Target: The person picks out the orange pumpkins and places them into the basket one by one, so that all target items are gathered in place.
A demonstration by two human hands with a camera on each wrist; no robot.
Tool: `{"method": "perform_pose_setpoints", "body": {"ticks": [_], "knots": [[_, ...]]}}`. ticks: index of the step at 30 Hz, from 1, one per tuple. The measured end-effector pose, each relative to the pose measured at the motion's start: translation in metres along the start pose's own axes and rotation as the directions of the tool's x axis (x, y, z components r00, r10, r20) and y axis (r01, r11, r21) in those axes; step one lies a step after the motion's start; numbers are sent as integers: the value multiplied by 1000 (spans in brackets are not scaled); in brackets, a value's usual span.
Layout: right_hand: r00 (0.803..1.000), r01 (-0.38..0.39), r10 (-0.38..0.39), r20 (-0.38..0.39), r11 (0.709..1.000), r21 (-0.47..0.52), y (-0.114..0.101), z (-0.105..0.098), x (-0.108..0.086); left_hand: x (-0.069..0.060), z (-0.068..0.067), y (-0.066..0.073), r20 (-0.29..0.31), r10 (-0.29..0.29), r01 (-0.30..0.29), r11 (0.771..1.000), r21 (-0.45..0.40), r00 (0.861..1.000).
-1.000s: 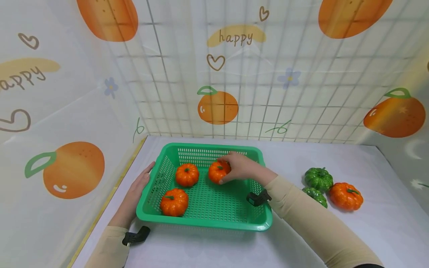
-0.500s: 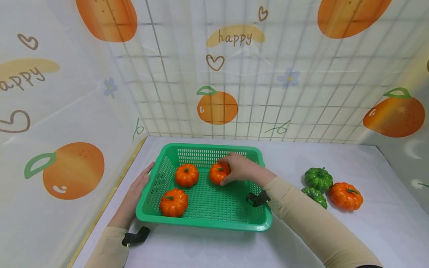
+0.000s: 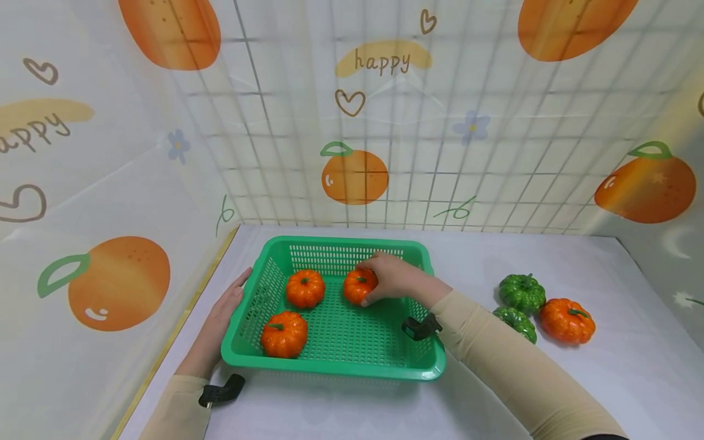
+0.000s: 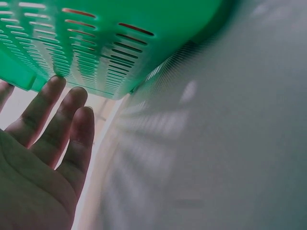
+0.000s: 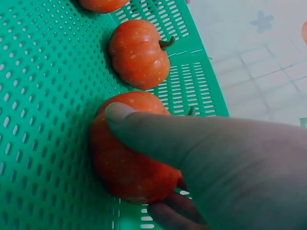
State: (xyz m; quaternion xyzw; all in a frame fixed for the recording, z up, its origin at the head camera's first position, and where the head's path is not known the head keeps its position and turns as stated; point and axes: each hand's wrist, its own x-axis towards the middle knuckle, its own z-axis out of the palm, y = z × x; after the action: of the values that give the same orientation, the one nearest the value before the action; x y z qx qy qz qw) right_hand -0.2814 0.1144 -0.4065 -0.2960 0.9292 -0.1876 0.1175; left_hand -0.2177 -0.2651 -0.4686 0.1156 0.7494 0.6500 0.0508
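The green basket (image 3: pixel 352 365) holds three orange pumpkins. My right hand (image 3: pixel 393 278) reaches over its right side and grips the pumpkin (image 3: pixel 359 287) near the back wall, thumb on the front and fingers behind; the right wrist view shows my thumb lying across this pumpkin (image 5: pixel 129 163). Two other pumpkins, one at the back (image 3: pixel 305 288) and one at the front left (image 3: pixel 284 335), sit to its left. My left hand (image 3: pixel 220 318) lies along the basket's left outer side with fingers extended, its fingertips (image 4: pixel 76 96) at the slotted wall (image 4: pixel 86 52).
On the white table (image 3: pixel 621 379) to the right of the basket are two green pumpkins (image 3: pixel 522 293) and a larger orange pumpkin (image 3: pixel 568 321). A printed curtain over a wire grid (image 3: pixel 495 177) stands behind the table.
The gripped pumpkin has shifted slightly to the right against the basket and a little down, along with my right hand. My left hand keeps its place at the basket's side.
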Motion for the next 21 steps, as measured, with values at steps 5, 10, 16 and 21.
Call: {"method": "perform_pose_setpoints", "body": {"ticks": [5, 10, 16, 21], "knots": [[1000, -3, 3, 7, 1000, -17, 0, 0, -1, -1, 0, -1, -1, 6, -6, 1000, 1, 1000], [1000, -2, 2, 8, 1000, -29, 0, 1, -1, 0, 0, -2, 1, 7, -7, 1000, 4, 1000], [1000, 8, -7, 3, 999, -35, 0, 1, -1, 0, -1, -2, -2, 8, -8, 1000, 24, 1000], [1000, 12, -12, -3, 1000, -20, 0, 1, -2, 1, 0, 0, -2, 11, -11, 1000, 18, 1000]]}}
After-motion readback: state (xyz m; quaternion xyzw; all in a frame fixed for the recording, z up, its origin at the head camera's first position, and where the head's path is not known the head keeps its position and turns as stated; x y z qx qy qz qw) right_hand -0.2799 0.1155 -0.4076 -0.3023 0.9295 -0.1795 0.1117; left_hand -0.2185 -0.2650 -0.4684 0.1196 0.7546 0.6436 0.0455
